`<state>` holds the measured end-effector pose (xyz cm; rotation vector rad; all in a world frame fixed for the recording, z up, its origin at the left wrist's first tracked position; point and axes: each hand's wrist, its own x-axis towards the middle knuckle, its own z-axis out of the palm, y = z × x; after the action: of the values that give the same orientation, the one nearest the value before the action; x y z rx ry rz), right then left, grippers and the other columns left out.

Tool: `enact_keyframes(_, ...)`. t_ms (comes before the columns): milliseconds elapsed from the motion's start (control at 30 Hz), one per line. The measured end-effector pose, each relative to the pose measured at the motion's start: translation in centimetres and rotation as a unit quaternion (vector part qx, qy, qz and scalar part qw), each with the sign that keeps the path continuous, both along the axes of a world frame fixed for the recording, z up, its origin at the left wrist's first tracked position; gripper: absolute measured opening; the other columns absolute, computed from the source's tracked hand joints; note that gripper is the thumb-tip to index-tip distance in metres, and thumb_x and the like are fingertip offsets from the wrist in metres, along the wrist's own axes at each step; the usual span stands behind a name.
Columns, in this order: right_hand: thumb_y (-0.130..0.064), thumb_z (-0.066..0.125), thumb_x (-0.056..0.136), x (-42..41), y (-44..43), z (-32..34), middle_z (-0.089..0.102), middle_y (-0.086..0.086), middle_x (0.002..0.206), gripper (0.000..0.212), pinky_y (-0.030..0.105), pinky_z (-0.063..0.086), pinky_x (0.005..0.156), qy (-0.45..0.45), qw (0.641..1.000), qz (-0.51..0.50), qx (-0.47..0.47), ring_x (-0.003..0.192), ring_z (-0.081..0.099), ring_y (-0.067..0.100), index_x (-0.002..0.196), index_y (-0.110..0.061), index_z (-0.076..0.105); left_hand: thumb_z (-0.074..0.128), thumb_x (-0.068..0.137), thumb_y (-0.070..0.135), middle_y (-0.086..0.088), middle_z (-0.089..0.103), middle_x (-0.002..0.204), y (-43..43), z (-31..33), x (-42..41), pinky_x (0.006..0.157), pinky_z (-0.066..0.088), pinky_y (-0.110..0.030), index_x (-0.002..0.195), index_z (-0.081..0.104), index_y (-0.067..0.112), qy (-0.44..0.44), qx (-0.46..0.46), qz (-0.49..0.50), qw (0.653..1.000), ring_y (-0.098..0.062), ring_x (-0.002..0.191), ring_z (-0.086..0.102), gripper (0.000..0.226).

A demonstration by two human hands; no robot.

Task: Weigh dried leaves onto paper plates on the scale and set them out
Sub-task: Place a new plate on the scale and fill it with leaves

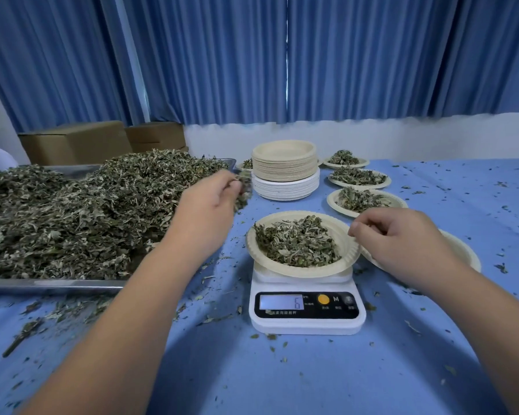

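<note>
While my left hand (210, 205) hangs between the tray (57, 284) and the scale (307, 324), its fingers are curled round a clump of leaves (244, 187), blurred at the edges. My right hand (402, 238) sits at the right rim of the plate (300, 271) on the scale, fingers bent, thumb close to forefinger; I cannot tell whether they pinch anything. That plate holds a mound of leaves, and the display shows a 6; I can make out no more. My right hand hides most of 1 further plate (465, 253). 3 filled plates (330, 202) line up behind it, and the stack of plates (285, 166) hides part of another. The tray's heap (72, 211) is cut off at the left.
</note>
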<state>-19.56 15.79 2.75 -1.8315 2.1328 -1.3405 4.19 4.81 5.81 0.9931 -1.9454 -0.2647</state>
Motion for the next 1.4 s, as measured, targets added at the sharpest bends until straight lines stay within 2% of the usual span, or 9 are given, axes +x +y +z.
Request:
enact_keyframes(167, -0.025, 0.057, 0.087, -0.2, -0.1, 0.0, 0.045, -0.009, 0.045, 0.023, 0.014, 0.035, 0.043, -0.005, 1.000, -0.001, 0.005, 0.042, 0.039, 0.008, 0.066, -0.023, 0.066, 0.046, 0.100, 0.032, 0.007, 0.063, 0.104, 0.1, 0.4, -3.8, 0.078, 0.039, -0.020, 0.111, 0.064, 0.023, -0.166, -0.011, -0.077, 0.983, -0.010, 0.094, 0.055, 0.023)
enact_keyframes(267, -0.025, 0.057, 0.087, -0.3, 0.0, 0.0, 0.045, -0.009, 0.046, 0.023, 0.015, 0.036, 0.046, -0.002, 1.000, 0.002, 0.009, 0.045, 0.040, 0.008, 0.066, -0.023, 0.065, 0.042, 0.097, 0.050, 0.012, 0.055, 0.126, -0.2, 0.0, -4.2, 0.097, 0.042, -0.034, 0.137, 0.048, 0.037, -0.248, 0.009, -0.093, 0.964, -0.010, 0.114, 0.050, 0.043)
enact_keyframes(367, -0.028, 0.056, 0.085, -0.2, 0.0, 0.1, 0.046, -0.010, 0.046, 0.022, 0.015, 0.037, 0.047, 0.002, 1.000, 0.002, 0.006, 0.045, 0.041, 0.007, 0.066, -0.024, 0.065, 0.039, 0.091, 0.060, 0.020, 0.048, 0.119, -0.6, -0.1, -3.2, 0.088, 0.041, -0.025, 0.141, 0.040, 0.043, -0.220, 0.019, -0.109, 0.969, 0.000, 0.097, 0.051, 0.052)
enact_keyframes(500, -0.028, 0.056, 0.084, -0.1, -0.1, -0.1, 0.046, -0.008, 0.047, 0.021, 0.016, 0.037, 0.047, 0.000, 1.000, 0.004, 0.001, 0.044, 0.041, 0.007, 0.066, -0.022, 0.065, 0.042, 0.094, 0.048, 0.022, 0.053, 0.109, -0.9, -0.4, -1.0, 0.078, 0.033, -0.001, 0.130, 0.055, 0.035, -0.085, -0.021, -0.115, 0.989, 0.008, 0.098, 0.049, 0.041)
enact_keyframes(600, -0.026, 0.057, 0.085, -0.2, 0.0, -0.1, 0.044, -0.009, 0.044, 0.022, 0.016, 0.036, 0.044, -0.002, 1.000, 0.007, -0.005, 0.042, 0.039, 0.007, 0.065, -0.022, 0.065, 0.050, 0.096, 0.034, 0.015, 0.057, 0.105, -1.6, -1.1, 1.2, 0.077, 0.034, -0.005, 0.117, 0.064, 0.029, -0.036, -0.019, -0.047, 0.998, 0.005, 0.094, 0.050, 0.026)
enact_keyframes(900, -0.022, 0.059, 0.087, 0.1, 0.1, 0.0, 0.044, -0.009, 0.042, 0.022, 0.011, 0.035, 0.042, 0.006, 1.000, -0.021, -0.001, 0.041, 0.043, 0.004, 0.066, -0.020, 0.066, 0.044, 0.098, 0.045, -0.008, 0.054, 0.127, -5.0, -3.3, 5.6, 0.092, 0.046, -0.043, 0.123, 0.060, 0.026, -0.191, 0.153, 0.162, 0.956, -0.029, 0.105, 0.055, 0.035)
enact_keyframes(1033, -0.025, 0.060, 0.088, 0.1, 0.2, 0.1, 0.043, -0.008, 0.043, 0.022, 0.017, 0.032, 0.038, 0.005, 0.999, -0.041, 0.013, 0.040, 0.041, 0.007, 0.066, -0.021, 0.066, 0.038, 0.101, 0.035, -0.006, 0.061, 0.106, -5.6, -3.7, 6.0, 0.072, 0.038, -0.031, 0.112, 0.062, 0.021, -0.216, 0.211, 0.176, 0.937, -0.021, 0.081, 0.051, 0.030)
enact_keyframes(1200, -0.023, 0.060, 0.088, 0.2, 0.2, 0.1, 0.046, -0.010, 0.042, 0.023, 0.013, 0.035, 0.038, -0.002, 0.999, -0.038, 0.018, 0.039, 0.042, 0.006, 0.066, -0.023, 0.066, 0.036, 0.101, 0.017, -0.006, 0.061, 0.123, -5.5, -3.5, 6.3, 0.075, 0.037, -0.026, 0.116, 0.065, 0.021, -0.237, 0.239, 0.156, 0.929, -0.021, 0.088, 0.050, 0.033)
enact_keyframes(1400, -0.023, 0.060, 0.088, 0.2, 0.1, 0.1, 0.047, -0.011, 0.043, 0.023, 0.011, 0.036, 0.042, 0.001, 0.999, -0.039, 0.022, 0.040, 0.042, 0.004, 0.066, -0.023, 0.066, 0.046, 0.097, 0.010, 0.003, 0.068, 0.093, -5.0, -2.4, 6.9, 0.056, 0.038, -0.021, 0.106, 0.068, 0.029, -0.286, 0.268, 0.107, 0.914, -0.016, 0.083, 0.059, 0.030)
